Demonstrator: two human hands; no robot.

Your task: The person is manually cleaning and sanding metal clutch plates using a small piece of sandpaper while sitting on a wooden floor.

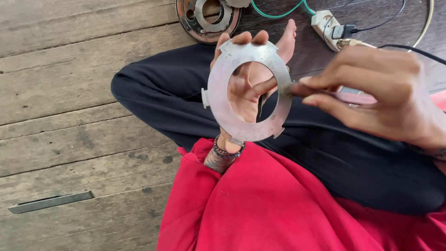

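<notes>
The person sits on a wooden plank floor (69, 93), legs in black trousers (334, 158) and a red garment (278, 209) filling the lower right of the view.

The left hand (246, 88) is raised palm-up above the lap, fingers curled around a flat, grey metal ring plate (220, 102) with small tabs along its outer edge. The plate stands nearly upright, facing the camera, and the palm shows through its wide round opening. The fingertips (242, 38) hook over the top edge, so the grip is closed on the plate. A beaded bracelet (226, 149) circles the wrist just below the plate's bottom edge.

The right hand (385, 97) comes in from the right, thumb and fingers pinched shut on a thin dark tool (297, 89), whose tip touches the plate's right rim. What kind of tool it is cannot be told.

At the floor's far edge, beyond the left hand, lies a round rusty metal housing (204, 21) with ring parts inside. Right of it sit a white power strip (330, 28) and a green wire (278, 13). A flat metal strip (50, 202) lies near the floor's near left corner.
</notes>
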